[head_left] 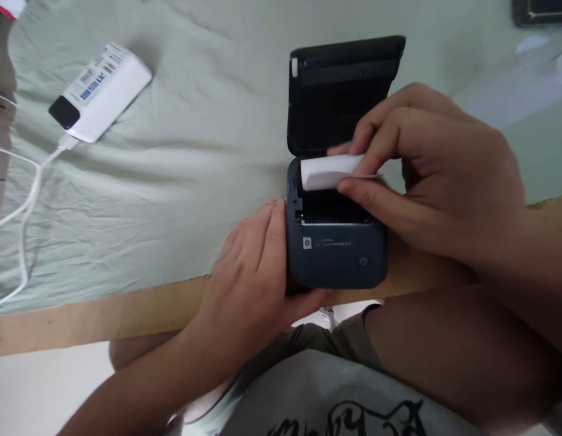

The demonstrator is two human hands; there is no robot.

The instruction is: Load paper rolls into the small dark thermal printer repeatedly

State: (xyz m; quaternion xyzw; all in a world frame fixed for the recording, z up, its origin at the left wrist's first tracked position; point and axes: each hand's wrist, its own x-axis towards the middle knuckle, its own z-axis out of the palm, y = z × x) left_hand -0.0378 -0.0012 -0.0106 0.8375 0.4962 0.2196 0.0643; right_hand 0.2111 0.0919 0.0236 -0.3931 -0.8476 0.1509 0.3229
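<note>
A dark blue portable label printer lies at the table's front edge, its black lid swung up and back. Along the printer's left side my left hand is closed, fingers against the side and thumb under the front. My right hand pinches the loose end of a white paper roll between thumb and fingers. That roll sits in or just above the printer's compartment; how deep it rests I cannot tell. Its right end is hidden behind my fingers.
A white power bank with a printed label lies at the back left, a white cable plugged into it. A pale green cloth covers the table up to a bare wooden edge. Part of a dark object shows at the top right.
</note>
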